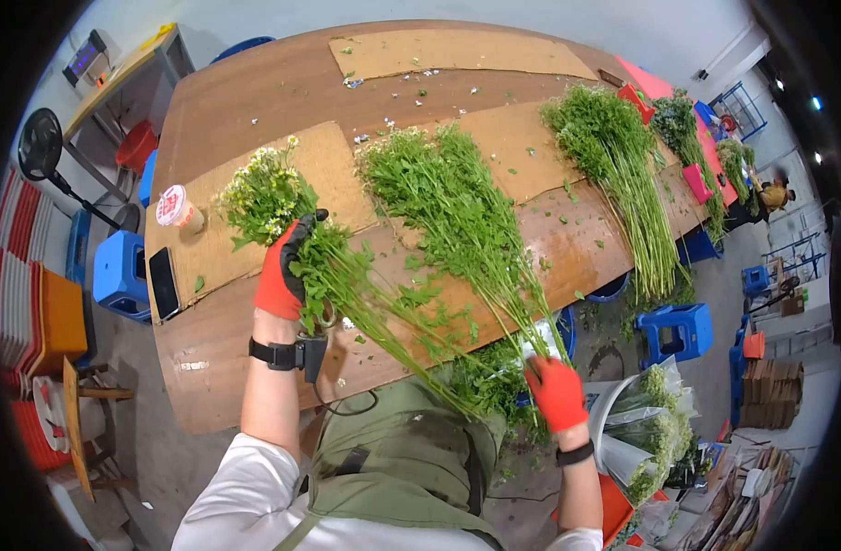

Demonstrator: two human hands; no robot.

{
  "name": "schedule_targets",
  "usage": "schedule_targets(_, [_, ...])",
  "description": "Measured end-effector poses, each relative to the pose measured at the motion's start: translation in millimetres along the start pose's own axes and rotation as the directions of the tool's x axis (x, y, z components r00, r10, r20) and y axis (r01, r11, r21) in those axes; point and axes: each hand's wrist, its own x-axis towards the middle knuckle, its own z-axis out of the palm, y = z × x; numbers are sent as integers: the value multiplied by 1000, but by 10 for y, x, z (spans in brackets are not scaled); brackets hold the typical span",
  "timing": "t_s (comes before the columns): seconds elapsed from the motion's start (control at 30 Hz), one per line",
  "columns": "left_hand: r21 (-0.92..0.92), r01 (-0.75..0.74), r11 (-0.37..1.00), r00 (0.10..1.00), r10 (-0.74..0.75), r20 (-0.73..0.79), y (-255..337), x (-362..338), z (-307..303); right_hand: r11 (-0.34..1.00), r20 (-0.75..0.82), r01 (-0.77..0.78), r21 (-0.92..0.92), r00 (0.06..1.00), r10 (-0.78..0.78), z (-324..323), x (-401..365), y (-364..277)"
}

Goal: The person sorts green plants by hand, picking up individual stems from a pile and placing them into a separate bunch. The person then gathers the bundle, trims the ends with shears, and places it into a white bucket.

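Note:
My left hand [287,266], in a red and black glove, is wrapped round a bunch of small white daisy-like flowers with yellow centres [266,195]. Its leafy stems slant down to the right across the table edge. My right hand [558,395], gloved in red, is closed at the stem ends of the middle pile of green flower stems [457,202]; its fingertips are partly hidden. That pile lies on the table with its heads away from me. A second leafy pile [613,147] lies further right.
Cardboard sheets [457,53] lie on the wooden table [246,92]. A lidded cup [180,209] and a phone [163,283] are at the left. Blue stools [673,332] stand around. Wrapped flowers [654,427] fill a bucket at lower right. A person [771,195] is far right.

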Motion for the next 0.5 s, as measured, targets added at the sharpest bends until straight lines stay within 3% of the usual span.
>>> schedule_targets(0.03, [-128, 51, 991, 998, -46, 39, -90, 27, -83, 987, -147, 94, 131, 986, -74, -24, 283, -153])
schedule_targets(0.1, [-149, 4, 989, 998, 5, 58, -148, -44, 81, 966, -258, 161, 201, 960, -107, 182, 848, -379])
schedule_targets(0.13, [-167, -41, 985, 996, 54, 75, -147, -77, 126, 971, -321, 198, 135, 936, -146, 258, 1082, -527])
schedule_targets(0.17, [-256, -32, 966, 998, 45, 44, -273, -31, 35, 981, -322, 186, -60, 926, -196, 459, 1315, -550])
schedule_targets(0.2, [-255, -48, 966, 997, 60, 41, -331, -33, -20, 978, -330, 198, -62, 921, -208, 632, 1459, -536])
schedule_targets(0.27, [-367, 16, 930, 1000, -18, -4, -384, -40, -78, 960, -294, 24, -280, 950, -109, 824, 1686, -523])
schedule_targets(0.33, [-428, 24, 904, 999, -42, -33, -397, -35, -88, 974, -259, -1, -224, 964, -59, 750, 1679, -534])
schedule_targets(0.4, [-447, 54, 893, 997, -69, -18, -461, -4, -138, 975, -556, -3, 223, 821, 130, 660, 1549, -546])
schedule_targets(0.43, [-419, 71, 905, 994, -99, -45, -456, -4, -95, 937, -525, -57, 343, 816, 242, 454, 1415, -644])
schedule_targets(0.47, [-425, 69, 902, 994, -97, -46, -491, 29, -110, 940, -526, -55, 337, 817, 236, 448, 1385, -620])
schedule_targets(0.5, [-427, 102, 898, 992, -122, -19, -539, 68, -111, 958, -436, -57, 283, 882, 181, 438, 1334, -572])
